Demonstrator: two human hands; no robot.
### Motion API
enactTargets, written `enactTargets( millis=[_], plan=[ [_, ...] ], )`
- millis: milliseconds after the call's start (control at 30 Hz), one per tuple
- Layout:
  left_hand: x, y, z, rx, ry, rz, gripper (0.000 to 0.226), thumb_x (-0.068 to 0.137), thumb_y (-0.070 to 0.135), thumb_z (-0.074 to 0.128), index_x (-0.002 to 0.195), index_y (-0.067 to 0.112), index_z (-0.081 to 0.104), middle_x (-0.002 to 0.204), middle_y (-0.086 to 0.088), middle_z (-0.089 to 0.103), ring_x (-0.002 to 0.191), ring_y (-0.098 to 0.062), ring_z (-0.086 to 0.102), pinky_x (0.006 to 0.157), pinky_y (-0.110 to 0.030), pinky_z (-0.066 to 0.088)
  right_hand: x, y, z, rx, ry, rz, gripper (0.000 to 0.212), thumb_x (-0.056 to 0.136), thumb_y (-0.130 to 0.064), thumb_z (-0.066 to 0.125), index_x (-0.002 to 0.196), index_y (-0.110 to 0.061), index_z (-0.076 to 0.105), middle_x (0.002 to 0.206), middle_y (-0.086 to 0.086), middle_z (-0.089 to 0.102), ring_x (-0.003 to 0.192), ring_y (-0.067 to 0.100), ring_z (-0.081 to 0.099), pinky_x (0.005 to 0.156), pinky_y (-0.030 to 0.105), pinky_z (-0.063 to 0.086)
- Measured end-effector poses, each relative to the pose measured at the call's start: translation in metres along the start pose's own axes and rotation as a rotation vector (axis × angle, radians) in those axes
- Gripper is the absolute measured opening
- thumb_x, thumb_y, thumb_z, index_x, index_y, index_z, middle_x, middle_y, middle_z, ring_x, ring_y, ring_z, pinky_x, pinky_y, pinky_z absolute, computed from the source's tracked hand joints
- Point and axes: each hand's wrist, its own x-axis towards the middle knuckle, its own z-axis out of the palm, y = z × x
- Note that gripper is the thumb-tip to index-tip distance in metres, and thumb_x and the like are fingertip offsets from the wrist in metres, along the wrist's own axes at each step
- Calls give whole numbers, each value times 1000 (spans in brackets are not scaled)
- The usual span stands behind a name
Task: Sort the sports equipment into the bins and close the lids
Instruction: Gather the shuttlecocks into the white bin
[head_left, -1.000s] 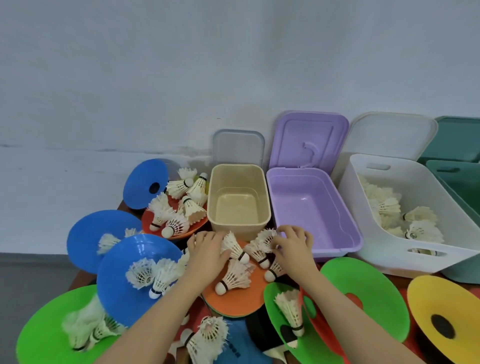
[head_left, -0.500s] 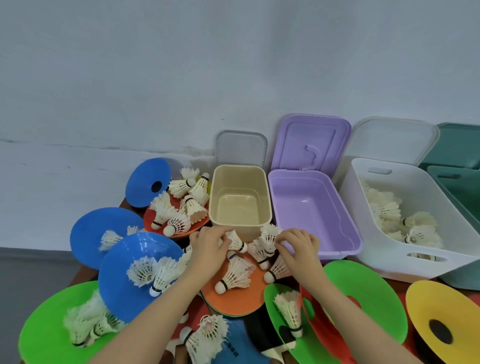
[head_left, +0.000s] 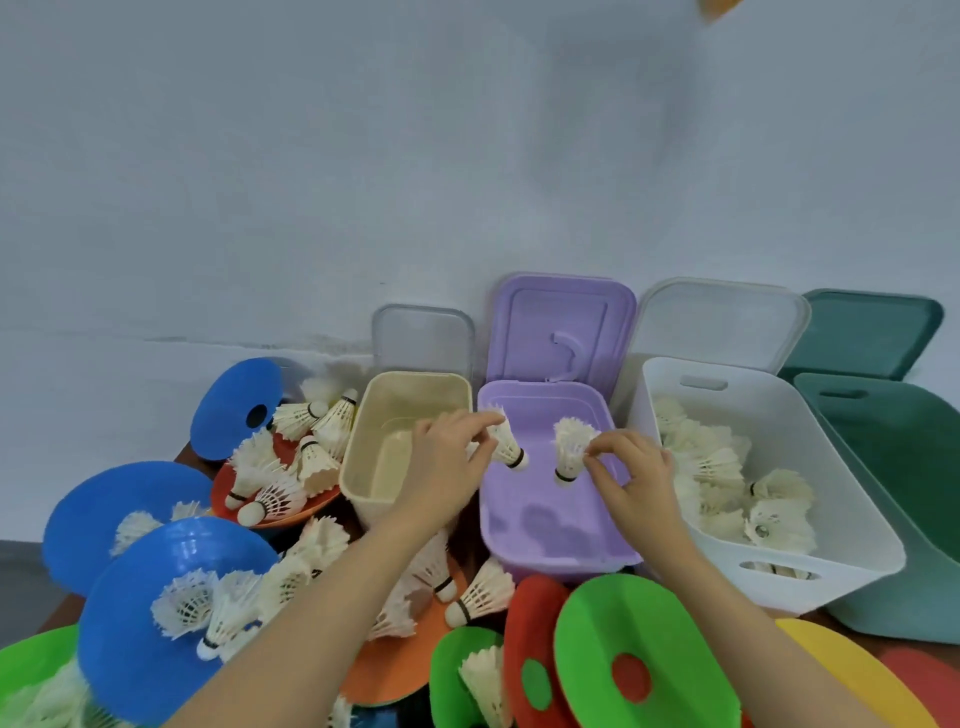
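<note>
four open bins stand in a row against the wall, and the purple bin (head_left: 550, 540) is the one to steer by. nothing lies on its floor, and its purple lid (head_left: 563, 327) leans upright behind it. just left of it the beige bin (head_left: 363, 467) holds nothing either, with a clear lid (head_left: 423, 338) propped behind. just right of it the white bin (head_left: 810, 519) holds a heap of white feathered shuttlecocks, its pale lid (head_left: 722, 322) leaning on the wall. beyond that stands a dark green bin (head_left: 909, 519), whose inside i cannot make out.

the left hand (head_left: 447, 467) pinches a shuttlecock (head_left: 506, 441) over the purple bin's left edge, cork end down. the right hand (head_left: 634, 478) pinches a second shuttlecock (head_left: 569, 449) over the purple bin's middle, cork down too. both have white feather skirts and a dark band above the cork.

left and in front of the purple bin, blue, orange, red, green and yellow discs cover the table, many carrying more shuttlecocks. i can read no writing anywhere.
</note>
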Motion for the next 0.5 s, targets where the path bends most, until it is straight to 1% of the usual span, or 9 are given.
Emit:
enactTargets(
  millis=[100,167,233,300,333,400,500],
  plan=[
    [23,24,35,-4,-14,41,25,81,12,59,104,19,68,80,16,56,85,-15,60,84,-34,31,13,31,-26,-12,44,22,4,80,-23,57,80,-25,60,88,-15,58,87,9,51,75,28,22],
    [42,40,62,-10,-28,90,24,82,11,58,103,16,69,80,15,57,86,-12,58,84,-36,34,23,56,-45,-20,81,38,3,79,-22,57,80,-24,60,87,-15,57,85,13,53,77,32,26],
    [60,56,89,-50,-63,108,25,80,11,57,102,13,69,80,13,56,82,-10,55,81,-41,43,34,81,-62,-46,116,69,3,80,-18,60,80,-21,61,87,-13,57,86,17,55,76,32,26],
    [74,69,119,-64,-93,134,26,80,10,56,103,10,68,78,5,60,79,-17,56,78,-46,47,44,104,-77,-74,129,114,10,83,-12,64,82,-20,60,88,-11,57,89,16,53,77,31,24],
    [81,75,134,-61,-105,143,27,80,10,55,103,9,68,78,0,61,78,-22,57,77,-45,47,50,116,-83,-81,126,134,13,83,-9,65,82,-20,59,89,-10,58,90,15,52,78,32,25],
    [94,87,165,-62,-135,148,27,81,10,55,104,8,68,80,-5,62,79,-27,57,77,-40,47,61,140,-95,-98,130,160,12,83,-8,64,83,-18,59,91,-6,59,91,16,52,80,31,26],
    [111,102,206,-58,-161,149,26,83,5,57,106,8,67,84,-7,62,84,-28,56,77,-35,43,72,175,-111,-147,131,200,9,85,-8,62,85,-17,59,94,-5,58,92,16,52,79,24,18]
  ],
)
